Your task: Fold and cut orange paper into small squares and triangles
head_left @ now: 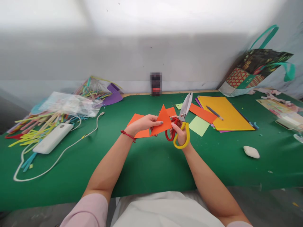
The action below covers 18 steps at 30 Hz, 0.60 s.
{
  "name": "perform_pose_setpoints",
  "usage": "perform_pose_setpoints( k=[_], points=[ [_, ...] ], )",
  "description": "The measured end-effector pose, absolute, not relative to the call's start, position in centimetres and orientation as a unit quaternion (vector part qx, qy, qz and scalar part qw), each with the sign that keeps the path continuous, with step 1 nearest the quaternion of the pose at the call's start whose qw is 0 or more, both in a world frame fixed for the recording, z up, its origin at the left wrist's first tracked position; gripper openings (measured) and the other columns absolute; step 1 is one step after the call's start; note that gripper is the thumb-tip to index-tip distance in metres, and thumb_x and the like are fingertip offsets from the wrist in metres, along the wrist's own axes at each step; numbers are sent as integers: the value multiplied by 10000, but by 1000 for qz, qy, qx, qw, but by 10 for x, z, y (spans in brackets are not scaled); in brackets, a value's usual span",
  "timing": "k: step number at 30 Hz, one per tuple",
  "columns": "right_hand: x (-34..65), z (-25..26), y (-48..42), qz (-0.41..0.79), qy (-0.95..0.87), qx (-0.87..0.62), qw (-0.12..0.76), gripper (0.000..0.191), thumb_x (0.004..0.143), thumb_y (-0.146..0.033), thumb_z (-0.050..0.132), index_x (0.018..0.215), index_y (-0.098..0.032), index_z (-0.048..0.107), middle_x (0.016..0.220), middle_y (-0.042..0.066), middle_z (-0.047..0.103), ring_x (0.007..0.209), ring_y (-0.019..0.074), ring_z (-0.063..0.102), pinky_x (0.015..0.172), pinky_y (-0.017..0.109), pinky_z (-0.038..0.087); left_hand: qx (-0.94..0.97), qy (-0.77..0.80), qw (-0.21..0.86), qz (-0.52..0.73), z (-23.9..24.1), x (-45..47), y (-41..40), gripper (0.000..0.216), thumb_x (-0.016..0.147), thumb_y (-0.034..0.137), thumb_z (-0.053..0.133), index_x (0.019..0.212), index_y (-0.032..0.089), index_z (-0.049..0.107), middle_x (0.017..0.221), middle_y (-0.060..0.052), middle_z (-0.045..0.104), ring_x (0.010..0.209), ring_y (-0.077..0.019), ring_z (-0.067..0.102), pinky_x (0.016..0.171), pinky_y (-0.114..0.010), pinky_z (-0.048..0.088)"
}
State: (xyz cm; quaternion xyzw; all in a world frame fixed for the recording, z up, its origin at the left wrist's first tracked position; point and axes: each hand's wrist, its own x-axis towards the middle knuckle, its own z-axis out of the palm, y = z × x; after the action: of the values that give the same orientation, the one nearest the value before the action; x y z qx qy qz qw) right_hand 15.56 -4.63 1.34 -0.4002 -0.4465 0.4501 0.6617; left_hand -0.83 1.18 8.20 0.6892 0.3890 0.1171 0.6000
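My left hand point(148, 122) is closed on a folded orange paper triangle point(163, 121), its point facing up. Scissors point(185, 108) with one red and one yellow handle are in my right hand point(180, 134), blades upward and away from me. The fingertips of that hand also reach the triangle's right edge. Flat on the green table point(142, 170), an orange paper sheet point(137, 118) lies partly hidden under my left hand, and more orange paper point(170, 111) shows behind the triangle.
To the right lie an orange strip point(203, 113), a light green square point(199, 125) and a yellow paper stack point(228, 115) bearing a pen point(215, 113). A white case point(251, 152) sits nearer. At left are a white power bank point(53, 138), its cable and many coloured strips. A bag point(251, 75) stands back right.
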Motion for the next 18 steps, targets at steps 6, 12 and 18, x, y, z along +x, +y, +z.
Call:
perform_pose_setpoints(
  k=[6, 12, 18],
  points=[
    [155, 15, -48, 448, -454, -402, 657, 215, 762, -307, 582, 945, -199, 549, 517, -74, 471, 366, 80, 438, 333, 202, 402, 710, 392, 574, 112, 82, -8, 12, 329, 735, 480, 606, 710, 152, 582, 618, -1, 624, 533, -132, 601, 538, -255, 456],
    [155, 14, -45, 438, -441, -418, 662, 208, 783, -347, 572, 928, -200, 553, 494, -83, 457, 310, 70, 421, 304, 196, 368, 714, 397, 567, 107, 80, -8, 13, 342, 721, 486, 616, 731, 144, 596, 625, -2, 613, 537, -137, 597, 545, -266, 452],
    [157, 13, -44, 467, -418, -390, 674, 218, 772, -335, 560, 948, -206, 563, 526, -75, 467, 346, 68, 427, 311, 188, 384, 683, 391, 604, 123, 80, -9, 12, 329, 738, 481, 611, 732, 154, 575, 610, -2, 620, 531, -133, 597, 535, -262, 469]
  ],
)
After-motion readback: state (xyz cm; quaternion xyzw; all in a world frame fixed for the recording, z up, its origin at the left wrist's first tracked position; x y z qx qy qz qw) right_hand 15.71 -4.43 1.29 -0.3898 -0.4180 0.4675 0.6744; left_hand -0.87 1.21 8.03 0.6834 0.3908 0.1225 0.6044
